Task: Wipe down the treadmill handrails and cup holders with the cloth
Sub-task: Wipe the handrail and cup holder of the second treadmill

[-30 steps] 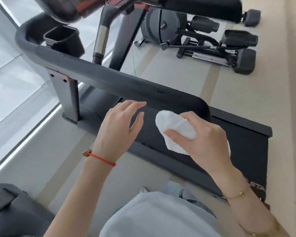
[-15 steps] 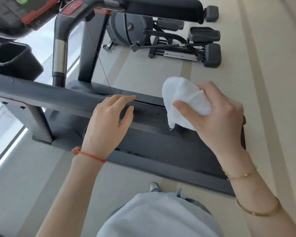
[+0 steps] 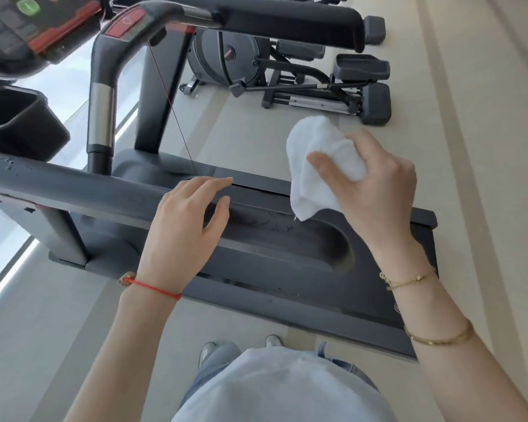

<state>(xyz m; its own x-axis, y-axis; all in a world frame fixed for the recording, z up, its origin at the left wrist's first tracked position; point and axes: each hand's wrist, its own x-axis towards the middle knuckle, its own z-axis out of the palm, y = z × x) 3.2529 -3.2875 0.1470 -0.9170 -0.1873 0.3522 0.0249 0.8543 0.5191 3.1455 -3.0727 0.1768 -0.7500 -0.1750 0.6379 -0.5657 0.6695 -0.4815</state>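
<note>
Handrail (image 3: 73, 190) of the treadmill, a thick grey bar, runs from the left edge across the middle of the view and ends in a rounded tip near the right. At far left, beyond the rail, sits a black cup holder (image 3: 16, 123), with the console (image 3: 28, 28) above it and a curved upright grip (image 3: 104, 95) just to its right. A thin red safety cord (image 3: 171, 108) hangs down toward the rail. The left hand (image 3: 183, 236), a red string bracelet (image 3: 153, 289) on its wrist, rests over the rail with fingers straight and relaxed, holding nothing. To its right the right hand (image 3: 375, 190) grips a bunched white cloth (image 3: 317, 166), held just above the rail's tip; whether it touches the rail cannot be told. Far behind stands an elliptical trainer (image 3: 287, 71).
</note>
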